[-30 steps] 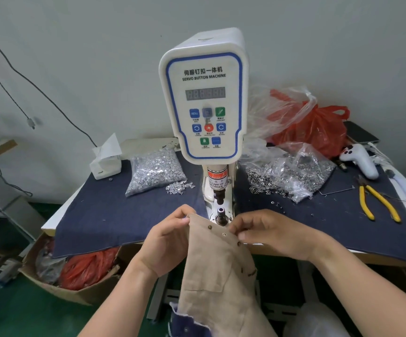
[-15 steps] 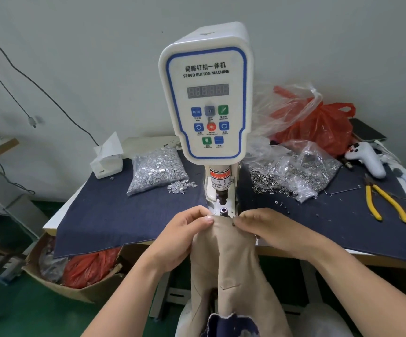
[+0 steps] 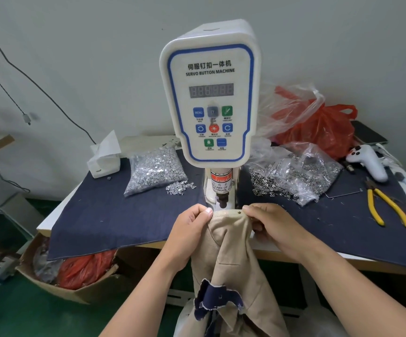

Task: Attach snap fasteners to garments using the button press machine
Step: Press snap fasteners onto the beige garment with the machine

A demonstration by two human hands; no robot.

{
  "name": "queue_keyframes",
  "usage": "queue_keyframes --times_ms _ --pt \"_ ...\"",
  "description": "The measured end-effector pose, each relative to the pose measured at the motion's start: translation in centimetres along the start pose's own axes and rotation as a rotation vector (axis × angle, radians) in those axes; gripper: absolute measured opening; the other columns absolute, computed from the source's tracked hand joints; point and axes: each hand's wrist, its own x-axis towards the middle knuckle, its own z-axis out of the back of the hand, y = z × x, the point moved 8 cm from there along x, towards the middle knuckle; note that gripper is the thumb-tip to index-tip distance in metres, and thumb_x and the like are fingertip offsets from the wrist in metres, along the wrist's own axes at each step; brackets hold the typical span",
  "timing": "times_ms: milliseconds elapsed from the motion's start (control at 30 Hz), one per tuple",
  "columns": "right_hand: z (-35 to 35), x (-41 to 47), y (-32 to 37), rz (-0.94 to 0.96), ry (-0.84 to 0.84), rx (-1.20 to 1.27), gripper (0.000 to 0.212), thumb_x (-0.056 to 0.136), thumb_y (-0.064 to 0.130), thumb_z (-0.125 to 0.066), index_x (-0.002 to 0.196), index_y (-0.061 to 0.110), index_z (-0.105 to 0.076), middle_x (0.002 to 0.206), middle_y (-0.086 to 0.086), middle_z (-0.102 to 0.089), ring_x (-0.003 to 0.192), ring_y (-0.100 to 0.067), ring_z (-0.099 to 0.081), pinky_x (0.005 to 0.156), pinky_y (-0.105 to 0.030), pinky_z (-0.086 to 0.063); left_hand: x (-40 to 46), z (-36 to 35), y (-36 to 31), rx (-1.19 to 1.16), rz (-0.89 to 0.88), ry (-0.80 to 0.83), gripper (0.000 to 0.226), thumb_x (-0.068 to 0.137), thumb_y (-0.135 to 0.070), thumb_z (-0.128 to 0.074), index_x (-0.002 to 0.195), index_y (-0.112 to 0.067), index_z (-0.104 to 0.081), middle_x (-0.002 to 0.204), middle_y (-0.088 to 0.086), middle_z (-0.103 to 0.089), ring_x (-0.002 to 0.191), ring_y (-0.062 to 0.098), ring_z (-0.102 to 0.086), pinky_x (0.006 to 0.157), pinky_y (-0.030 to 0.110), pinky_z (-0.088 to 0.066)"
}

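A white servo button machine (image 3: 210, 93) stands mid-table, its punch (image 3: 222, 200) just above the cloth. A beige garment (image 3: 231, 259) hangs from the table's front edge, its top edge stretched under the punch. My left hand (image 3: 187, 237) pinches that edge on the left; my right hand (image 3: 272, 227) pinches it on the right. A dark snap (image 3: 239, 212) sits in the cloth beside my right fingertips. A scrap of navy fabric (image 3: 215, 300) hangs lower down on the garment.
A navy cloth (image 3: 114, 215) covers the table. A bag of silver studs (image 3: 154, 170) lies left of the machine, a bag of rings (image 3: 294, 176) right. Yellow pliers (image 3: 386, 207), a white controller (image 3: 367, 161), red bags (image 3: 318, 127), a tissue box (image 3: 104, 159). A cardboard box (image 3: 58, 271) sits below.
The garment's top edge has been pulled up and spread flat under the punch, hiding the lower die. Both hands have shifted slightly apart along the edge.
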Motion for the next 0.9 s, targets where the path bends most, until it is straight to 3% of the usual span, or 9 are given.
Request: queue_keyframes --times_ms 133,367,900 --pt "0.0 0.1 -0.3 -0.004 -0.003 0.014 0.033 0.077 0.046 -0.063 0.068 0.021 -0.044 0.065 0.002 -0.035 0.064 -0.012 -0.030 0.059 -0.031 -0.026 0.2 0.0 0.2 -0.019 0.004 0.016 0.028 0.092 -0.045 -0.061 0.069 -0.028 -0.060 0.071 -0.010 -0.059 0.069 0.004 -0.052 0.067 0.025 -0.042" --pt "0.1 0.1 -0.6 -0.010 -0.035 0.033 0.033 0.079 0.046 -0.062 0.060 0.026 -0.044 0.064 0.002 -0.035 0.062 -0.010 -0.032 0.057 -0.028 -0.028 0.5 0.1 1.0 -0.087 0.043 0.050 0.028 0.087 -0.050 -0.064 0.071 -0.027 -0.062 0.076 -0.005 -0.061 0.076 0.009 -0.053 0.076 0.034 -0.042" --pt "0.3 0.0 -0.6 -0.026 -0.059 0.021 0.031 0.077 0.044 -0.062 0.062 0.024 -0.044 0.066 0.000 -0.036 0.062 -0.012 -0.032 0.057 -0.029 -0.028 0.4 0.0 1.1 -0.121 0.072 0.048 0.028 0.091 -0.047 -0.063 0.072 -0.026 -0.063 0.077 -0.002 -0.060 0.077 0.012 -0.054 0.077 0.036 -0.042"
